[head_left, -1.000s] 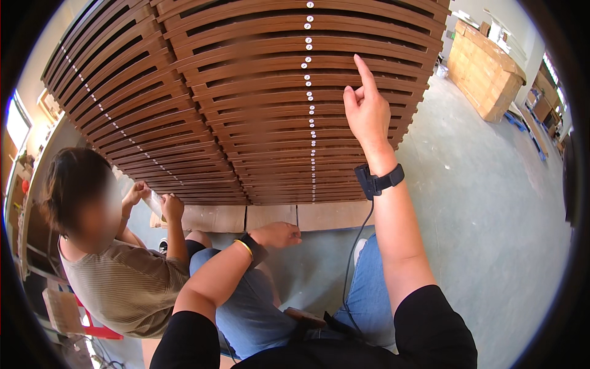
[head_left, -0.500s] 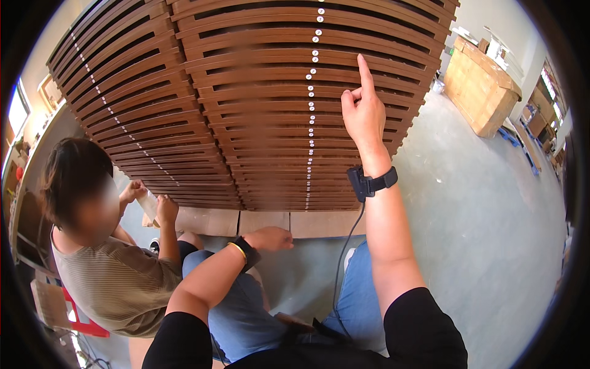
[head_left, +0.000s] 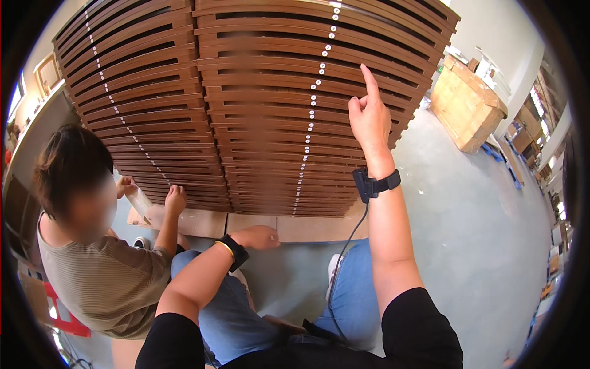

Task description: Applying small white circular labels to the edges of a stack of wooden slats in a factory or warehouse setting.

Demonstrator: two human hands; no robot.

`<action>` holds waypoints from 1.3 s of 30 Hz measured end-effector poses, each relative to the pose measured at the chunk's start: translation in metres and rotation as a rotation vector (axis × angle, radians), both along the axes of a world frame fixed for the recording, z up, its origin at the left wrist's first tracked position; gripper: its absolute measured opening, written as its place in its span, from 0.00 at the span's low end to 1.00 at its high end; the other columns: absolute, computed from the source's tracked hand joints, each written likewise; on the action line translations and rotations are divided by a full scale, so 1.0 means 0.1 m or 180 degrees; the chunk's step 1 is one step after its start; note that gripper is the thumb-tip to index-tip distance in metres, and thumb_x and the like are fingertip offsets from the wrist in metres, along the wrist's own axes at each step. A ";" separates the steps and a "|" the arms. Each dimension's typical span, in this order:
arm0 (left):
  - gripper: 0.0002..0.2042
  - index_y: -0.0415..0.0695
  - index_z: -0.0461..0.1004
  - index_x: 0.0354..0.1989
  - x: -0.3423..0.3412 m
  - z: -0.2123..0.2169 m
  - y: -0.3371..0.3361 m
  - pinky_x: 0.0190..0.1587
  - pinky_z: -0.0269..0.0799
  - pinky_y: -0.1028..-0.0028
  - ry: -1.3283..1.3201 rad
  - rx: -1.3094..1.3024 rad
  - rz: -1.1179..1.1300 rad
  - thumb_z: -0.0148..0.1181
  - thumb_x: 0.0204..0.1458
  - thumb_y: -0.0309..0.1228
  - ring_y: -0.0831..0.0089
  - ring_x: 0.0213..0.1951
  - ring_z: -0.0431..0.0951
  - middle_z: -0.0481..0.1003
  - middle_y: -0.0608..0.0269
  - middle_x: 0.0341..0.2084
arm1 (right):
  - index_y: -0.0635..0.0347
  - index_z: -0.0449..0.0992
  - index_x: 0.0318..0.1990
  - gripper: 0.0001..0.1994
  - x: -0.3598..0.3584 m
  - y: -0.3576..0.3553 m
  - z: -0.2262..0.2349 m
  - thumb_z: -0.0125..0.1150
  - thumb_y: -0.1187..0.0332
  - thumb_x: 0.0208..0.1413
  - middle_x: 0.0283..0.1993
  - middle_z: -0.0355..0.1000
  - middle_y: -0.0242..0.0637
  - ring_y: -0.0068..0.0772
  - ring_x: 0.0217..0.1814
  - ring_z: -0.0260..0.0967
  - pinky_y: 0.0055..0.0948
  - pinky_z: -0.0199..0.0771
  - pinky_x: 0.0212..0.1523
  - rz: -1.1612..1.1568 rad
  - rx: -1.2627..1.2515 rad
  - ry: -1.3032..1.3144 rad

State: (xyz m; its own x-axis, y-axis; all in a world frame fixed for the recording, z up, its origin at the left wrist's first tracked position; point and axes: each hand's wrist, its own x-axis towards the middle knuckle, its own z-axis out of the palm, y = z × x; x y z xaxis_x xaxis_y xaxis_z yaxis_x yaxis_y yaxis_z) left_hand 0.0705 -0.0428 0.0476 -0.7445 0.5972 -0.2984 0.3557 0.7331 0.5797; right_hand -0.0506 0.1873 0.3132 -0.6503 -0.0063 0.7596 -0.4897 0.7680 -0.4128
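Observation:
A tall stack of dark brown slatted panels (head_left: 344, 138) rises in front of me, its slats marked by a line of small white round discs. My right hand (head_left: 372, 120) is raised before its right side with the index finger stretched upward and the other fingers curled in. Nothing is in that hand, and whether the fingertip touches a slat I cannot tell. Low by the foot of the stack, my left hand (head_left: 257, 237) has its fingers curled in; no object shows in it, though the palm side is hidden. Both wrists carry black strapped devices.
A second slatted stack (head_left: 132, 80) adjoins on the left. Beside me sits a co-worker (head_left: 101, 270), both hands on a pale translucent strip (head_left: 140, 203). Cardboard (head_left: 313, 229) lies under the stacks. A cable (head_left: 337, 280) hangs from my right wrist. A large carton (head_left: 464, 101) stands far right.
My view has shifted, so the stacks sit differently in it. My right hand keeps pointing, slightly lower in the picture. My left hand appears farther left. The co-worker's hands are spread slightly wider.

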 end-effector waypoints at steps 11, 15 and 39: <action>0.17 0.44 0.74 0.41 0.05 0.04 -0.17 0.45 0.68 0.66 0.0058 0.0103 0.0221 0.53 0.52 0.44 0.57 0.42 0.74 0.75 0.54 0.38 | 0.39 0.48 0.67 0.37 0.06 -0.12 0.17 0.51 0.71 0.47 0.18 0.69 0.35 0.36 0.21 0.69 0.34 0.69 0.25 -0.0248 0.0186 -0.0245; 0.18 0.43 0.74 0.42 0.03 -0.04 -0.25 0.45 0.68 0.67 0.0075 0.0128 0.0149 0.52 0.53 0.45 0.59 0.41 0.75 0.75 0.53 0.38 | 0.39 0.48 0.67 0.37 -0.01 -0.10 0.22 0.51 0.70 0.47 0.18 0.69 0.35 0.38 0.22 0.70 0.35 0.70 0.26 -0.0339 0.0317 -0.0244; 0.18 0.44 0.74 0.42 0.02 -0.01 -0.28 0.46 0.68 0.67 0.0205 0.0108 0.0143 0.52 0.54 0.45 0.58 0.42 0.75 0.75 0.53 0.40 | 0.41 0.47 0.66 0.36 -0.08 -0.05 0.62 0.52 0.67 0.47 0.23 0.73 0.42 0.46 0.26 0.72 0.41 0.72 0.28 -0.0597 0.0780 -0.0071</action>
State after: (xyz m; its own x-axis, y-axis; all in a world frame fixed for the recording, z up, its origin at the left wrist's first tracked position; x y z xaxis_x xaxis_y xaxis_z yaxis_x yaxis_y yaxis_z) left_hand 0.0726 -0.0705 0.0468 -0.7878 0.5716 -0.2292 0.3602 0.7295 0.5814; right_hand -0.0588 0.1825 0.3753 -0.6740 -0.0657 0.7358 -0.3228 0.9221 -0.2133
